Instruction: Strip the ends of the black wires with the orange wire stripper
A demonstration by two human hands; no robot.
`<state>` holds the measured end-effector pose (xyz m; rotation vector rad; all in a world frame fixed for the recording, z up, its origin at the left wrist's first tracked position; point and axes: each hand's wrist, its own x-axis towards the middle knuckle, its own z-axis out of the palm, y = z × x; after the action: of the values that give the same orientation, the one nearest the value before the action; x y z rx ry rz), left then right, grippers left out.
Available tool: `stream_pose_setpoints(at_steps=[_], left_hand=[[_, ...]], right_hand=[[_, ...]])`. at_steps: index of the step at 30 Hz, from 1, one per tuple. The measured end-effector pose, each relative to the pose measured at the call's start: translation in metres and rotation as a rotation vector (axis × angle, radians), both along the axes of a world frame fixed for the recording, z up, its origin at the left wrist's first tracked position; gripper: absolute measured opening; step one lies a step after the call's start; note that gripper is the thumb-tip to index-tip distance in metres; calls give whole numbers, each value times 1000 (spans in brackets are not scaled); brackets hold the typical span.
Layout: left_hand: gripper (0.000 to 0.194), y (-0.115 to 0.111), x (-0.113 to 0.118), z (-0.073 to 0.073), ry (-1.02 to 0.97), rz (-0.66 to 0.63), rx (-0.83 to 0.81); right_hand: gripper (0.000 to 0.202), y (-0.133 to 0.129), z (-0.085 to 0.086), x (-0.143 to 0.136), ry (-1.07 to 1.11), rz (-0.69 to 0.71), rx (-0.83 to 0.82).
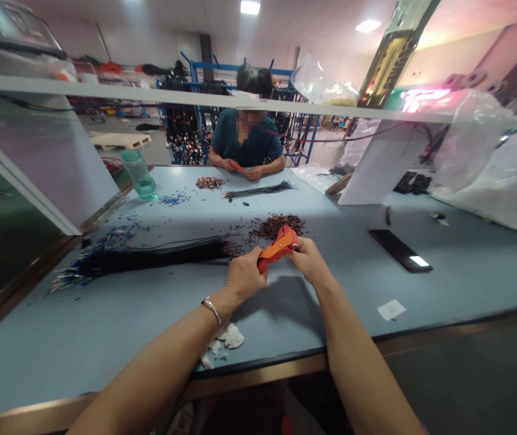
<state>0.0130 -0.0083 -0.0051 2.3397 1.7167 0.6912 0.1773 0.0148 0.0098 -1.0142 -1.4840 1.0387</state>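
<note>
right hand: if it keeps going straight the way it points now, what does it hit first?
The right hand already grips the orange crimping tool and points up and left, away from the person. Carried straight on, it would probably meet the pile of small reddish-brown terminals just beyond the tool head first, though depth is unclear.

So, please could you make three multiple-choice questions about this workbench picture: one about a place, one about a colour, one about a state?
1. Where does the phone lie on the table?
A. To the right of the hands
B. Beside the green cup
C. Under the wire bundle

2. What colour is the hand tool?
A. Blue
B. Orange-red
C. Yellow

3. How is the tool held?
A. It lies alone on the table
B. Left hand only
C. Both hands grip it

Answers:
1 A: the phone lies flat, to the right of the right hand.
2 B: its body is orange-red.
3 C: the left hand and the right hand both close on it.
</note>
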Motion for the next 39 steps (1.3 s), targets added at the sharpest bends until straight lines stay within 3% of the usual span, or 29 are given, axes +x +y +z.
stream_pose_setpoints(at_steps=[10, 14, 17, 19, 22, 25, 31, 36, 39], left_hand=[[23, 0, 2, 0, -12, 39, -42], [21, 2, 0, -2, -187, 23, -22], [18, 7, -2, -4, -437, 9, -40], [19, 10, -4, -4, -669, -45, -124], [24, 11, -6, -3, -1033, -198, -377], [27, 10, -7, -2, -1246, -342, -649], [27, 9, -11, -4, -1355, -562, -981], [28, 7, -12, -3, -1305, -575, -1030], [28, 7, -12, -2, -1290, -571, -1015]], right_hand=[[35, -1, 3, -3, 38, 62, -13], [32, -2, 3, -2, -29, 26, -25], [24, -2, 3, 0, -79, -37, -36], [21, -1, 1, 2, -93, -59, -32], [24, 3, -4, 5, -96, -82, -18], [26, 6, -8, 6, -104, -121, 23], [18, 5, -4, 8, -98, -255, 141], [16, 1, 4, 9, -162, -393, 349], [17, -1, 6, 9, -175, -420, 343]])
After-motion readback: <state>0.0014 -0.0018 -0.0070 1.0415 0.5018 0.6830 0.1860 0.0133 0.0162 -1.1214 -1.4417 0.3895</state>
